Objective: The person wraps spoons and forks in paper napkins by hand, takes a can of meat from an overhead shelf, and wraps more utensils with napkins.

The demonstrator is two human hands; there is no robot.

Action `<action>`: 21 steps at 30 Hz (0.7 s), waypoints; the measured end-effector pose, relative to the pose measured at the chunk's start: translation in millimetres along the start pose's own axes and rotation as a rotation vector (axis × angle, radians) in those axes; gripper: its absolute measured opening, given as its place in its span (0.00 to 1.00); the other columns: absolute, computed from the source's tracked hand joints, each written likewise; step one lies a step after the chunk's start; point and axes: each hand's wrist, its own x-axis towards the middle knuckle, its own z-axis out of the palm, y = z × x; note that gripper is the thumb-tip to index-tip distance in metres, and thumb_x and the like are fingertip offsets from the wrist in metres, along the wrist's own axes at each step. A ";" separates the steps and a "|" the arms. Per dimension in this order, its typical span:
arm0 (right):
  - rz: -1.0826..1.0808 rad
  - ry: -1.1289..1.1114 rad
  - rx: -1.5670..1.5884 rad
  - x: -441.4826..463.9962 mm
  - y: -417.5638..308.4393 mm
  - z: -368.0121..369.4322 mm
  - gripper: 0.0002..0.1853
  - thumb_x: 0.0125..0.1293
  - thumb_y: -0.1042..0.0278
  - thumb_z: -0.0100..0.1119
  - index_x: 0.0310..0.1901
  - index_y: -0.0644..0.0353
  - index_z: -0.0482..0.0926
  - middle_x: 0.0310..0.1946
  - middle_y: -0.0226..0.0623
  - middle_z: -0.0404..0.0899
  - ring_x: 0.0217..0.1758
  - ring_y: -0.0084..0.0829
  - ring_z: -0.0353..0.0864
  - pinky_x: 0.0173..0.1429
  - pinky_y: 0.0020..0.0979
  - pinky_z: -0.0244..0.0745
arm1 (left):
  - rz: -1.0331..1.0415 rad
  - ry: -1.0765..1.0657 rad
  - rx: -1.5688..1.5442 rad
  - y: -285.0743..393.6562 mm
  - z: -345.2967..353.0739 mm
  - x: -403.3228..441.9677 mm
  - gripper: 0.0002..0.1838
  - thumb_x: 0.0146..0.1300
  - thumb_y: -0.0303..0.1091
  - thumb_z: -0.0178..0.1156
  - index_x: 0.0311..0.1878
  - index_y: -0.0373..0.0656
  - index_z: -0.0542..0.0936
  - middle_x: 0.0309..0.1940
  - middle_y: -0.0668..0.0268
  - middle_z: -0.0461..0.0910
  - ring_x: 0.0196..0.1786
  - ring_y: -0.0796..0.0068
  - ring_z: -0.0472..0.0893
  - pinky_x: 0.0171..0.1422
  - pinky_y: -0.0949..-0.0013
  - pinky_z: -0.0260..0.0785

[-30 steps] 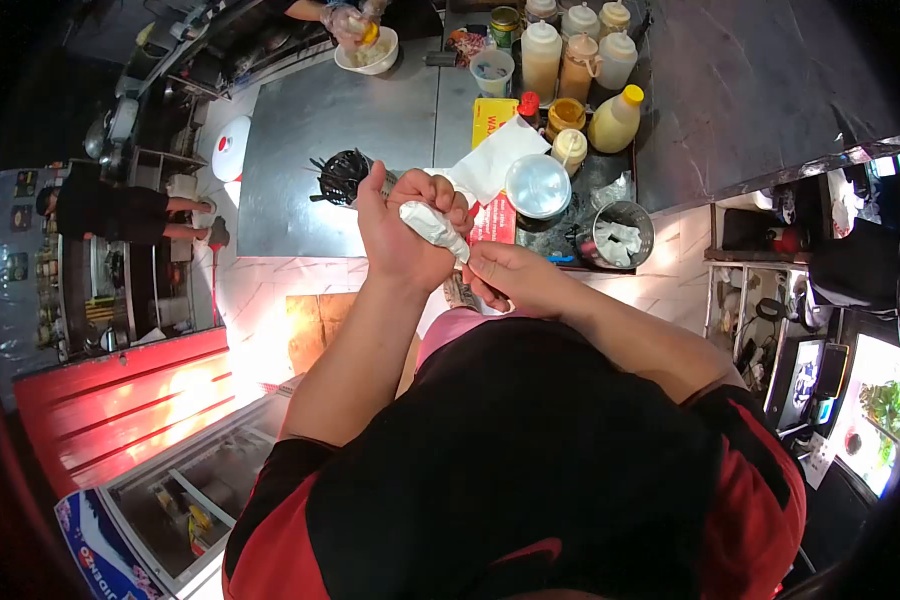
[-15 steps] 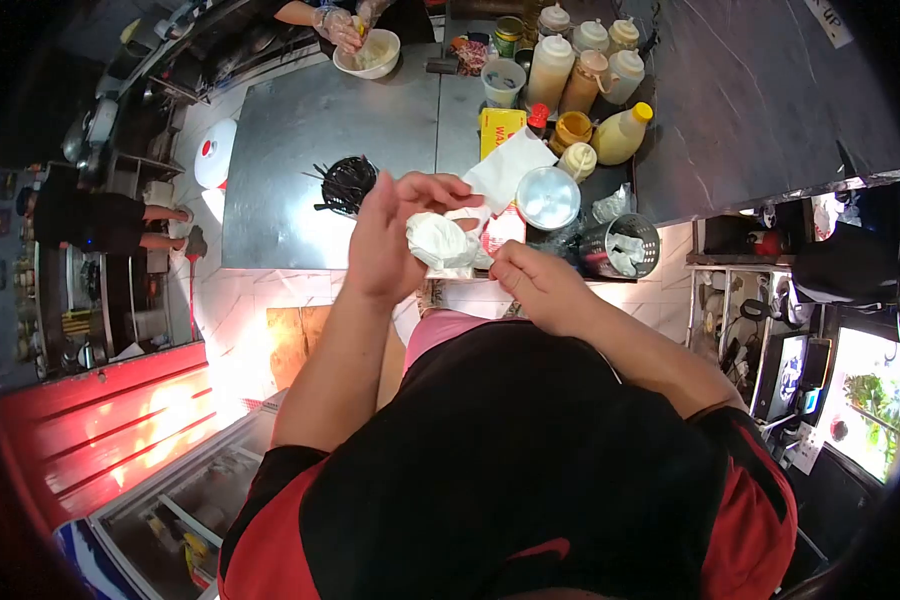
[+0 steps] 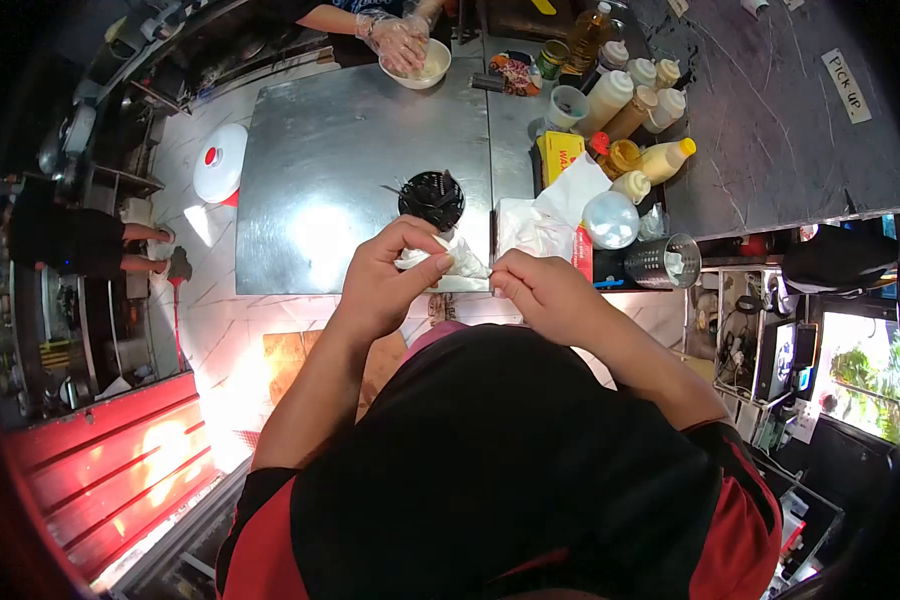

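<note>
A crumpled white wrapper (image 3: 462,260) is stretched between my two hands just above the table's front edge. My left hand (image 3: 395,275) is closed on its left part, thumb against fingers. My right hand (image 3: 530,287) pinches the twisted right end. What lies inside the wrapper is hidden. Just beyond my left hand stands a black basket (image 3: 431,200) holding dark thin items. White paper (image 3: 535,228) lies beyond my right hand, beside a clear round lid (image 3: 610,220) and a red-and-white box (image 3: 583,255).
Squeeze bottles (image 3: 610,98), a yellow box (image 3: 562,154) and a perforated metal bin (image 3: 663,262) crowd the right of the steel table (image 3: 310,150). Across it, a co-worker's gloved hands (image 3: 400,42) work in a white bowl (image 3: 427,75). Another person (image 3: 75,235) stands at the left.
My left hand has gone from an open palm under the wrapper to a pinch on it. The view has shifted left, and the co-worker's hands are lower in the bowl.
</note>
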 end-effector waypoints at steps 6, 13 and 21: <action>0.038 -0.036 -0.201 16.6 -39.2 21.7 0.09 0.82 0.64 0.60 0.53 0.59 0.82 0.38 0.46 0.88 0.41 0.50 0.90 0.46 0.45 0.81 | -0.103 0.033 -0.224 -14.2 -32.1 -10.4 0.10 0.75 0.29 0.70 0.54 0.39 0.80 0.49 0.65 0.83 0.46 0.82 0.83 0.46 0.72 0.79; -0.050 0.262 0.044 26.7 -63.6 64.7 0.17 0.78 0.61 0.65 0.62 0.59 0.82 0.44 0.49 0.88 0.46 0.53 0.90 0.50 0.47 0.84 | -0.099 0.085 -0.086 -14.8 -34.8 -19.4 0.09 0.78 0.27 0.66 0.53 0.39 0.76 0.39 0.67 0.81 0.35 0.81 0.80 0.40 0.73 0.76; 0.108 -0.071 0.265 31.1 -44.1 75.7 0.13 0.83 0.59 0.60 0.52 0.63 0.81 0.38 0.43 0.83 0.41 0.38 0.83 0.49 0.39 0.77 | 0.184 0.061 0.290 -20.6 -29.3 -30.5 0.10 0.79 0.31 0.65 0.55 0.37 0.81 0.46 0.60 0.85 0.49 0.73 0.85 0.52 0.66 0.81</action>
